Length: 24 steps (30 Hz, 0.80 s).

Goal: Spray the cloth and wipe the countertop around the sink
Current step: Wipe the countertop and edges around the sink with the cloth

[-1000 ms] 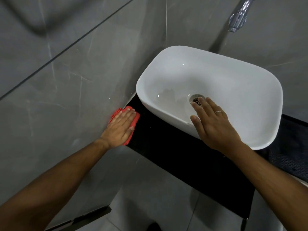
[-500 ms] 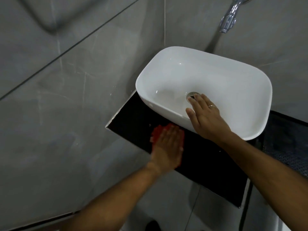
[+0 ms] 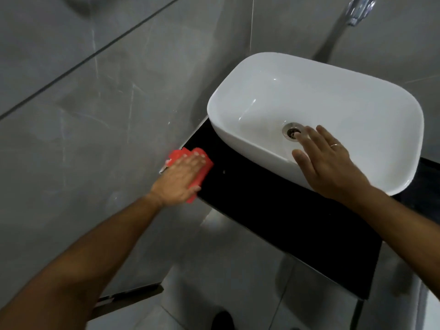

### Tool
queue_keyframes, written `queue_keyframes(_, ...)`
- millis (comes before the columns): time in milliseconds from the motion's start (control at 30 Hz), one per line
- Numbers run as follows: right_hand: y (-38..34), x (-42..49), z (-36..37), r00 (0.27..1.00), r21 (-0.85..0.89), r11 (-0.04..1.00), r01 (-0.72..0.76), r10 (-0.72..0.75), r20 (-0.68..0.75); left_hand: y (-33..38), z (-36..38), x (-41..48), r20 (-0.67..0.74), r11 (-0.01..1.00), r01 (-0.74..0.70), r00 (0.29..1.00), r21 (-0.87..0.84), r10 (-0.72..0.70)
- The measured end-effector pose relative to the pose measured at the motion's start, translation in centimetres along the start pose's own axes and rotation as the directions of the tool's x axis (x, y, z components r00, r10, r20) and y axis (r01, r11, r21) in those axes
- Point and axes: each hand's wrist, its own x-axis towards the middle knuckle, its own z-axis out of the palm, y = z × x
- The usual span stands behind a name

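A white basin sink (image 3: 333,96) stands on a black countertop (image 3: 273,210). My left hand (image 3: 179,181) lies flat on a red cloth (image 3: 204,173), pressing it onto the countertop's left end where it meets the grey wall. My right hand (image 3: 328,165) rests over the sink's front rim with fingers spread, fingertips close to the metal drain (image 3: 291,131). It holds nothing. No spray bottle is in view.
Grey tiled walls (image 3: 95,115) close in on the left and behind the sink. A chrome tap (image 3: 357,10) sticks out of the back wall at top right. Light floor tiles (image 3: 238,270) lie below the countertop's front edge.
My left hand slid the cloth from the left corner to the front of the sink, then back to the left end by the wall. The right hand stayed on the rim.
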Motion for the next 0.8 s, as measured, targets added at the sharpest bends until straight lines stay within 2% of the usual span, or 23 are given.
queue_keyframes(167,-0.3,-0.1,-0.2,0.999,0.025,1.000,-0.011,0.011,-0.035,-2.5,-0.2,-0.6,0.056,0.993,-0.043,0.998,0.106,0.037)
queue_keyframes(233,-0.6,-0.2,-0.4,0.999,0.027,1.000,-0.009,0.010,-0.032,-2.8,-0.6,-0.8,0.090,0.983,-0.106,0.992,0.152,0.093)
queue_keyframes(333,-0.5,-0.3,-0.5,0.999,0.029,0.999,-0.017,0.017,-0.031,-4.4,-2.5,0.0,0.247,0.930,-0.265,0.948,0.253,0.202)
queue_keyframes(400,-0.5,-0.3,-0.4,0.999,0.030,0.999,-0.010,0.011,-0.033,-4.9,-3.6,1.2,0.351,0.901,-0.309,0.916,0.303,0.196)
queue_keyframes(567,0.0,-0.1,0.2,0.999,0.024,1.000,0.010,-0.009,-0.045,-4.2,-3.3,1.6,0.318,0.878,-0.246,0.941,0.410,0.115)
queue_keyframes(800,0.2,-0.1,0.4,0.999,0.120,0.993,-0.009,0.014,-0.045,-2.5,-3.4,1.0,0.290,0.947,-0.172,0.953,0.269,0.091)
